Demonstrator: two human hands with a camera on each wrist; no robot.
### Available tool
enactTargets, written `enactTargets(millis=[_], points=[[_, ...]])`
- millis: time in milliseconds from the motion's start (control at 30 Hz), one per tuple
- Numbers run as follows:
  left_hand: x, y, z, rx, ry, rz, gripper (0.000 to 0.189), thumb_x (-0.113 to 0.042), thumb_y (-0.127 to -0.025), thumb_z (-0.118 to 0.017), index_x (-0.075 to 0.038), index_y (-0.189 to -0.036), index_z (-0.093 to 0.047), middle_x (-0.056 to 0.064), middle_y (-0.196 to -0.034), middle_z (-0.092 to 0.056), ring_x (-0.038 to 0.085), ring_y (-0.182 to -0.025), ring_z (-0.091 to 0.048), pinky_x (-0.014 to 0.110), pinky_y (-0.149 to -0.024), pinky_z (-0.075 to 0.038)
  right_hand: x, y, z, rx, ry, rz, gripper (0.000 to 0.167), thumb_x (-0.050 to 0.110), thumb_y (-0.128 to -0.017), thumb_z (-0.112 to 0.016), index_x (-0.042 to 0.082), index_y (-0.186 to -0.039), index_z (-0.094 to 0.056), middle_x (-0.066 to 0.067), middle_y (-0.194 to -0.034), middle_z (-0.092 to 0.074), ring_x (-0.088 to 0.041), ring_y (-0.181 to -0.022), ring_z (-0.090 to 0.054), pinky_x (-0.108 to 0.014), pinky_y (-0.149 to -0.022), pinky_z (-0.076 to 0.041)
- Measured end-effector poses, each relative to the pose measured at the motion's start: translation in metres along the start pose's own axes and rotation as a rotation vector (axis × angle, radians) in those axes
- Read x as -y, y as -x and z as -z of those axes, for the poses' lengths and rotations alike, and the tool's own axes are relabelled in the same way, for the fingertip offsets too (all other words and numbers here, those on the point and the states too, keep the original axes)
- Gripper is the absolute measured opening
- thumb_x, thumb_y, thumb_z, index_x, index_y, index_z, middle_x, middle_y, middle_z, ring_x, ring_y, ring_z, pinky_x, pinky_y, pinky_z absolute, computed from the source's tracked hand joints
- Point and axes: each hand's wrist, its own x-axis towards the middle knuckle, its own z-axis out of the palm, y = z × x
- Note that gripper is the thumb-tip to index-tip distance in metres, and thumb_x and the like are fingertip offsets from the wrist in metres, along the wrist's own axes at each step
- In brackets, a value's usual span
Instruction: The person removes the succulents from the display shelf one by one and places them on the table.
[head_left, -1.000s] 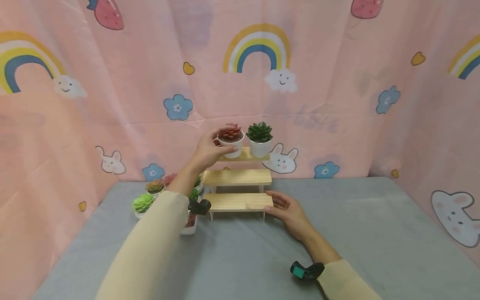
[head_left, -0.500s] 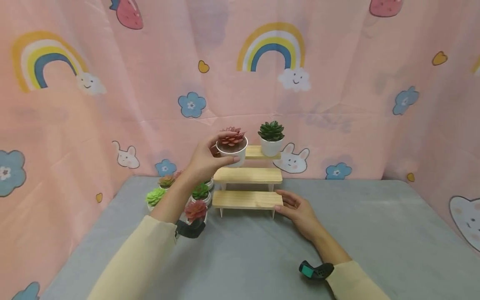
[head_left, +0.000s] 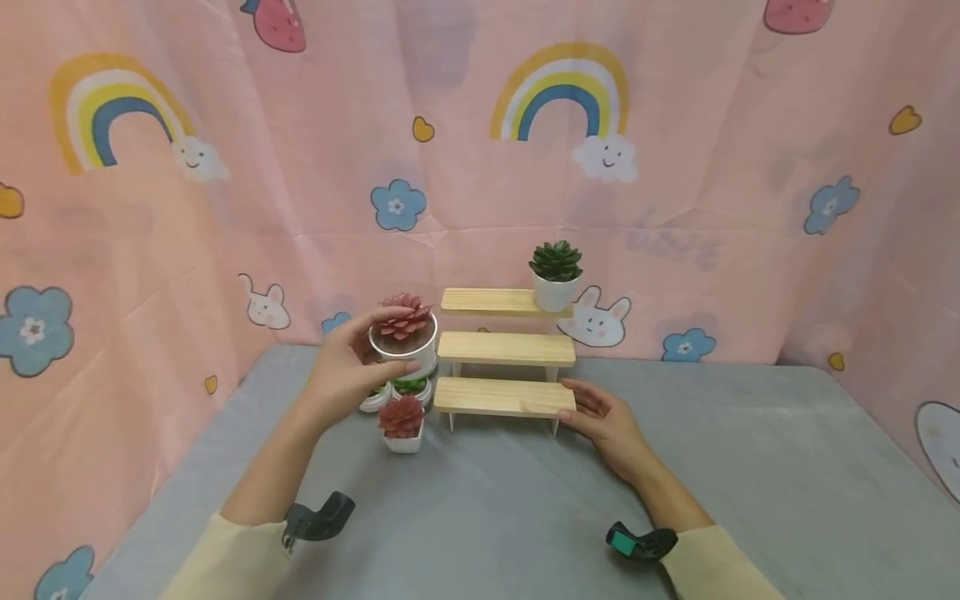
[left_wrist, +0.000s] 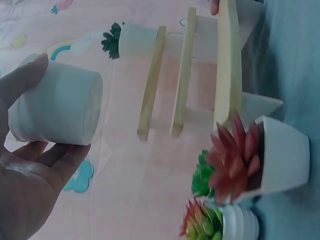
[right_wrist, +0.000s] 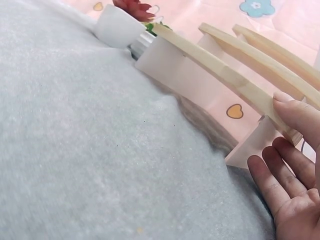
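Observation:
My left hand (head_left: 337,375) grips a red succulent in a round white pot (head_left: 416,354), lifted left of a three-step wooden plant stand (head_left: 502,396). In the left wrist view the pot (left_wrist: 57,102) sits between thumb and fingers, its plant out of sight. At the stand's right end, my right hand (head_left: 611,425) holds the lowest board, thumb on its edge and fingers by the white side support, as the right wrist view shows. A dark green succulent in a white pot (head_left: 556,279) stands at the right of the top step.
Left of the stand, a red succulent in a square white pot (head_left: 402,421) sits on the grey cloth-covered table (head_left: 487,517). Small green-leaved potted plants, including a red-tipped one (left_wrist: 205,220), stand behind it, partly hidden. A pink patterned curtain (head_left: 337,108) hangs behind.
My left hand has carried the red succulent from the left of the top step, leftward and down, off the stand. The right hand stays at the lowest board. The head view has shifted slightly.

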Motion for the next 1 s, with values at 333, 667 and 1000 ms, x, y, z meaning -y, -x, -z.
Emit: enactTargets(millis=[333,667,1000], points=[[0.027,0.038,0.029,-0.096,-0.03,-0.005,0.061,0.002,-0.081,-0.081,-0.008,-0.137,-0.059,0.003,-0.14,-0.056,0.002,-0.119,-0.059,0.013,-0.094,-0.054,0.0,0.001,0.001,0.007,0.004,-0.003,0.062,0.016,-0.094,-0.073,0.002,-0.148,-0.046,-0.027,-0.149,-0.05,0.005,-0.111,-0.063,-0.014,-0.09,-0.055],[0.056,0.063,0.044,-0.154,-0.024,0.04,0.059,0.004,-0.084,-0.078,0.0,-0.138,-0.055,-0.014,-0.138,-0.052,-0.002,-0.12,-0.057,0.012,-0.09,-0.055,-0.001,0.0,0.0,0.015,-0.036,0.025,0.062,0.011,-0.094,-0.072,-0.002,-0.148,-0.045,-0.031,-0.147,-0.05,0.003,-0.111,-0.064,-0.015,-0.09,-0.056],[0.083,0.068,0.045,-0.134,-0.004,0.076,0.061,0.003,-0.081,-0.08,0.0,-0.137,-0.057,-0.013,-0.137,-0.054,-0.006,-0.121,-0.056,0.012,-0.093,-0.054,0.001,0.001,-0.001,-0.001,-0.018,0.002,0.063,0.013,-0.093,-0.073,-0.001,-0.148,-0.046,-0.029,-0.147,-0.05,0.004,-0.11,-0.064,-0.015,-0.09,-0.056]])
